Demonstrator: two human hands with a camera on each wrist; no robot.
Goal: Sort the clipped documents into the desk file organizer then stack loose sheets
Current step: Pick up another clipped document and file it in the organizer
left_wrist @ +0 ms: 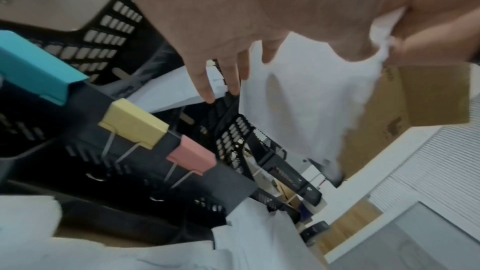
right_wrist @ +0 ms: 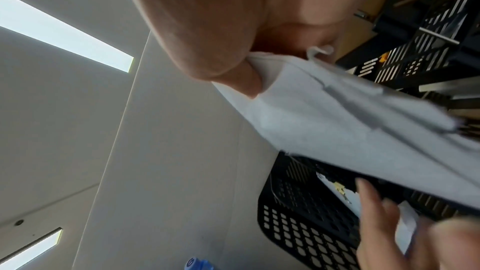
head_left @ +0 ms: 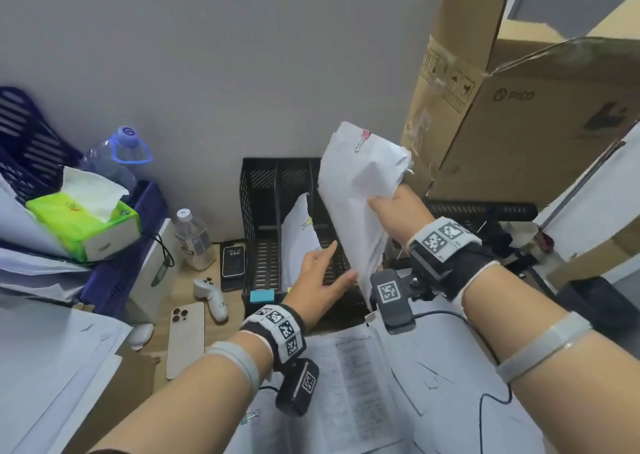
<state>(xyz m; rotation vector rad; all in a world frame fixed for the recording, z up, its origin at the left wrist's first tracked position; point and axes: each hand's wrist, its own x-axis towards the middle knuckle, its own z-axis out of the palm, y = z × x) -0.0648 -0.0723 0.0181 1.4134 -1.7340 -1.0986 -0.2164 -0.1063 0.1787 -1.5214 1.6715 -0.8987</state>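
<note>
My right hand (head_left: pixel 388 204) grips a white document bundle (head_left: pixel 360 194) held by a pink binder clip (head_left: pixel 363 138), upright above the black mesh file organizer (head_left: pixel 263 211). The same bundle (left_wrist: pixel 298 100) hangs beside my left hand (left_wrist: pixel 221 65), and my right hand (right_wrist: pixel 233 59) pinches its edge (right_wrist: pixel 337 120). My left hand (head_left: pixel 322 277) is open, fingers straight, reaching over the organizer's front, its fingertips close to the bundle's lower edge. A second document (head_left: pixel 298 235) with a yellow clip stands in a middle slot. Teal, yellow (left_wrist: pixel 133 123) and pink (left_wrist: pixel 192 154) clips sit on the organizer's front rim.
Loose printed sheets (head_left: pixel 363 384) cover the desk in front of me. A large cardboard box (head_left: pixel 519 118) stands at the right. Left of the organizer are two phones (head_left: pixel 185 339), a white controller (head_left: pixel 211 294), water bottles (head_left: pixel 192 239), a tissue pack (head_left: pixel 86 221) and a blue basket (head_left: pixel 27 135).
</note>
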